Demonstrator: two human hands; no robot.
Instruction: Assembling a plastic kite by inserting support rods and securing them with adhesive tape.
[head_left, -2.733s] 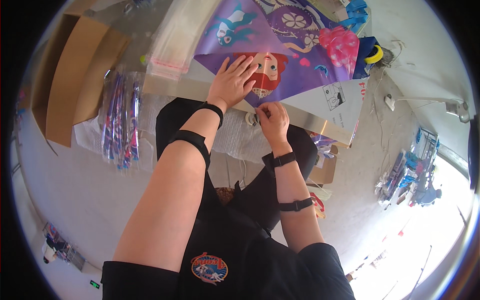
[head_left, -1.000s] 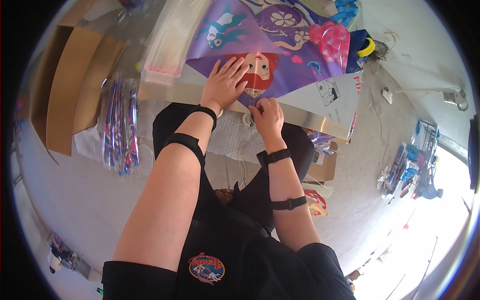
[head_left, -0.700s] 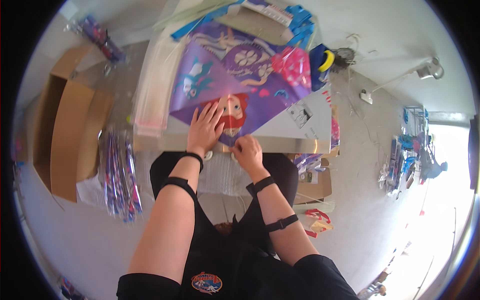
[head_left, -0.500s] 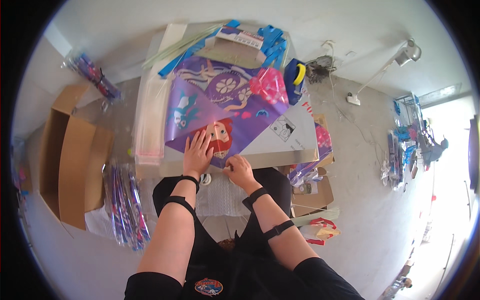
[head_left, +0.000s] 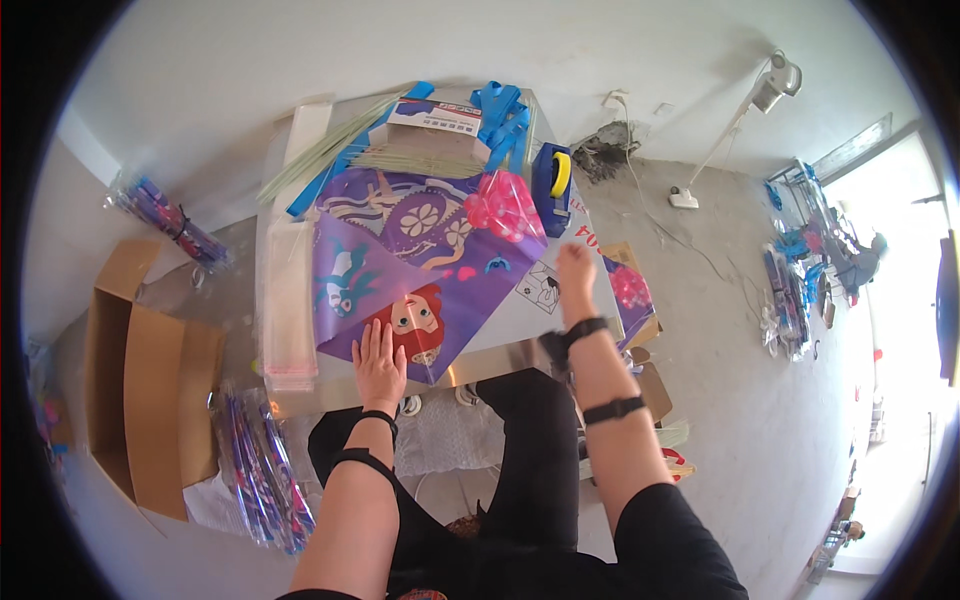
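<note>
A purple plastic sheet (head_left: 470, 300) lies on the board-topped table, its pointed corner at the near edge. It is printed with a red-haired figure, a pale blue figure and white scrollwork; part looks folded over. My left hand (head_left: 380, 368) lies flat, fingers spread, over its near-left edge beside the red-haired figure. Away from the sheet, my right hand (head_left: 576, 278) is over the right side of the grey board (head_left: 520, 325). Its fingers are blurred and look curled; whether they hold anything I cannot make out. A blue tape dispenser (head_left: 546, 190) with a yellow roll stands just beyond it.
Clear plastic sleeves (head_left: 290, 300) are stacked at the table's left. An open carton (head_left: 430, 140), blue ribbons (head_left: 505, 120) and pale thin sticks (head_left: 335, 150) lie at the back. A cardboard box (head_left: 155, 380) and wrapped bundles (head_left: 262, 465) stand on the floor at left.
My right hand has left the sheet's near corner and moved right and away toward the tape dispenser. My left hand stays on the sheet. The view has shifted a little.
</note>
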